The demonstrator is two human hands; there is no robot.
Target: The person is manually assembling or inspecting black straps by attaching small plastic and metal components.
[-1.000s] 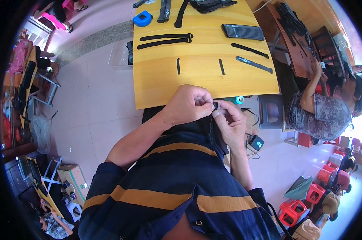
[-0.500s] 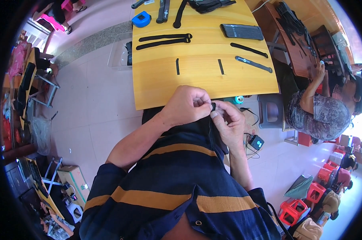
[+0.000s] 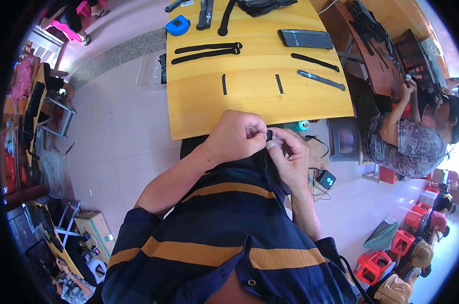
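Note:
Just beyond the near edge of the yellow table [image 3: 260, 104], my two hands meet in front of my body. My left hand [image 3: 237, 133] is closed, thumb and fingers pinching at a small black strap end [image 3: 269, 135]. My right hand [image 3: 292, 154] pinches the same piece from the other side, thumb against forefinger. Most of this strap is hidden by my fingers or lost against my dark striped shirt. Nearest on the tabletop lie two short black strips [image 3: 224, 84], set apart. Farther off are a pair of black looped straps [image 3: 207, 49], a single black strap [image 3: 314, 62] and a grey strap [image 3: 320, 80].
A stack of dark straps [image 3: 305, 39] lies at the table's right, a blue tape measure [image 3: 178, 25] at its far left. A clear bin [image 3: 151, 68] stands beside the left edge. To the right, a co-worker [image 3: 404, 139] sits at a brown table [image 3: 364, 45] near a grey stool [image 3: 343, 142].
The view has shifted very slightly. Both hands keep the same pinch on the strap end, and the things on the table lie as before.

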